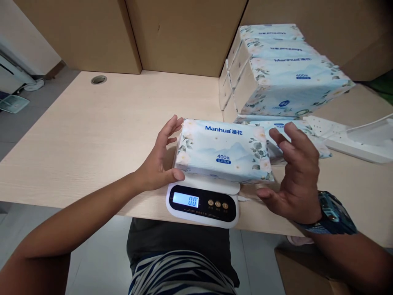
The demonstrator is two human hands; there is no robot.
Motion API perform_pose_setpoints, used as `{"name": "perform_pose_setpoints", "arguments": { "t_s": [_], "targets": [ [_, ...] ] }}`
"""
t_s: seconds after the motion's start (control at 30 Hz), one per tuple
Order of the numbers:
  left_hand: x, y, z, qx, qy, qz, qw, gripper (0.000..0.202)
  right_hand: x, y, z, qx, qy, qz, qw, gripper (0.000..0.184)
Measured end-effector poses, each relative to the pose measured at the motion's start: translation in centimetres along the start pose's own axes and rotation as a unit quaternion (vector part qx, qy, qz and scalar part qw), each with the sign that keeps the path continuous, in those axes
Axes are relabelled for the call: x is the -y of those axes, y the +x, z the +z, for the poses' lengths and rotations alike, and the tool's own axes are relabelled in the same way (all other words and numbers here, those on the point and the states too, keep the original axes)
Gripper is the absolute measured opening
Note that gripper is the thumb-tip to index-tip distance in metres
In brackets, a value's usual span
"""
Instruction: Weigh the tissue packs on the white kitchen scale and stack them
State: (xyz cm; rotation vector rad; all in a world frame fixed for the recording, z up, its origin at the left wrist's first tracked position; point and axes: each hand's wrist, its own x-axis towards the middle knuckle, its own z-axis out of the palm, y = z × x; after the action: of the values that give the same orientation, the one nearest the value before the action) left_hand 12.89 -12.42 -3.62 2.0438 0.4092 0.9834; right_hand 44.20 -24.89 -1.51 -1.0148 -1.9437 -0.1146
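A pale blue and white tissue pack (224, 147) with printed flowers lies flat over the white platform of a kitchen scale (202, 213). The scale's lit display reads 0.0. Around the pack's left end is my left hand (159, 159), its fingers spread and loose. Its thumb is at the front left corner, and I cannot tell how firmly it touches. My right hand (294, 176), wearing a dark watch (336, 213) on the wrist, is off the pack's right end with fingers apart and nothing in them.
Several matching tissue packs (291, 86) are stacked at the back right. Another pack (307, 131) lies flat behind my right hand. A white power strip (353, 139) with a cable sits at the right. Brown panels (184, 37) border the wooden desk (92, 135), which has a round cable hole (98, 80).
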Motion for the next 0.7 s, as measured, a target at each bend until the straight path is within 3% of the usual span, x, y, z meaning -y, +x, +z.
{"name": "perform_pose_setpoints", "arguments": {
  "t_s": [0.13,0.27,0.5,0.6,0.7],
  "targets": [
    [-0.9,0.1,0.3,0.019,0.02,-0.018,0.999,0.123,0.1,-0.2,-0.1,0.009,-0.02,0.015,1.0,0.077],
    [-2.0,0.2,0.6,0.035,0.029,-0.042,0.998,0.118,0.3,-0.2,-0.1,0.01,-0.05,0.02,0.998,0.076],
    [-1.7,0.0,0.4,0.006,0.034,-0.031,0.999,0.122,-0.1,-0.2,-0.3,0.038,-0.104,0.01,0.994,0.08],
    [-2.0,-0.1,0.1,-0.001,0.062,-0.026,0.998,0.12,0.3,0.3,-0.4,0.069,-0.145,-0.032,0.987,0.08],
    [-2.5,-0.2,-0.1,-0.002,0.082,-0.002,0.997,0.116,1.7,1.0,0.4,0.088,-0.177,-0.125,0.972,0.085]
  ]
}}
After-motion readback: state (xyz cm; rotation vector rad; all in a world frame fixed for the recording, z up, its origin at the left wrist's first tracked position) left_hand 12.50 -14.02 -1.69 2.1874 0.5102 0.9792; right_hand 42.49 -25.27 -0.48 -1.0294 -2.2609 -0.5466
